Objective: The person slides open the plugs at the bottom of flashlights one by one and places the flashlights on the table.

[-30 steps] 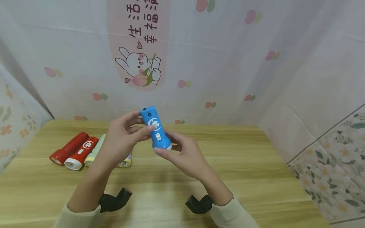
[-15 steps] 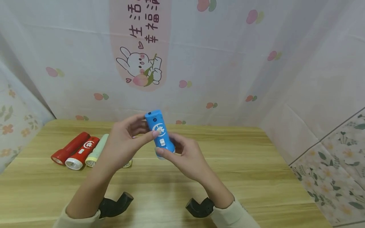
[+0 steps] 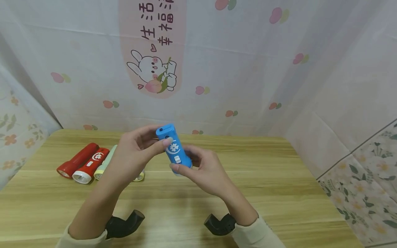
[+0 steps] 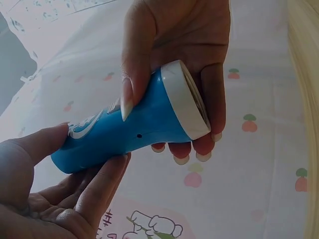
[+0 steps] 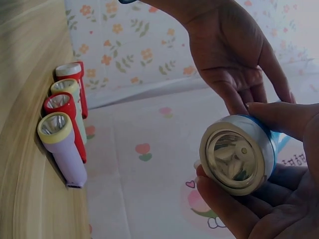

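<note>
In the head view a blue flashlight with a white flower emblem and a white slide switch is held tilted above the table. My left hand grips its tail end, the thumb lying by the emblem. My right hand holds the wider head end, its thumb below the switch. In the left wrist view, the flashlight's white rim lies against the right hand. The right wrist view shows the round lens facing that camera; whether it is lit, I cannot tell.
On the table at left lie a dark red flashlight, a red one with a white rim and a mint green one. A lilac flashlight lies beside them. A printed curtain hangs behind the table.
The blue flashlight has moved slightly right and down, and its flat tail face has turned more into view. My left thumb now lies nearer the tail, uncovering more of the emblem.
</note>
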The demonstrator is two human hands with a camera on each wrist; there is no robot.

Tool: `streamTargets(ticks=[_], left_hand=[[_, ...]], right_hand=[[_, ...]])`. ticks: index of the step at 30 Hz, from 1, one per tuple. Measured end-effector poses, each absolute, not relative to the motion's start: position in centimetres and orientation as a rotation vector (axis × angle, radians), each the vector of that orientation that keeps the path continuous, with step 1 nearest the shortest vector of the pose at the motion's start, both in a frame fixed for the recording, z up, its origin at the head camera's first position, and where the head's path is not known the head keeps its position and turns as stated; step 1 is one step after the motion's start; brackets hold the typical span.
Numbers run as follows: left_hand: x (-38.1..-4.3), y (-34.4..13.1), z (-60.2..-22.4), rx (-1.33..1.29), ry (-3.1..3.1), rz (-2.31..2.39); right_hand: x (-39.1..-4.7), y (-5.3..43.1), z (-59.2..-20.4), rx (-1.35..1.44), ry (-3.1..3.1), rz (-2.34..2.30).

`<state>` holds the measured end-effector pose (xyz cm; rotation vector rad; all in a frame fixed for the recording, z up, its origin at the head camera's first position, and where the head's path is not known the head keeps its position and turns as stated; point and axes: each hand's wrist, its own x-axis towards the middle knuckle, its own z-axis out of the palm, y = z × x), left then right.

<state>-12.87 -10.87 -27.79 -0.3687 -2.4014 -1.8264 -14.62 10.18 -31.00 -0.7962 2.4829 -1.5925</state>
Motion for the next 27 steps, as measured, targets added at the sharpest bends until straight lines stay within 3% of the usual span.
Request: streamTargets(ticks=[18, 27], left_hand=[[-11.9, -10.6, -27.3, -0.487, -2.340, -1.813], [-12.0, -11.2, -27.7, -0.584, -2.144, -2.093]], right_hand=[[-14.1, 10.9, -30.0, -0.851, 2.515, -1.536], [-13.9, 11.2, -29.5, -0.932, 2.596, -1.470]])
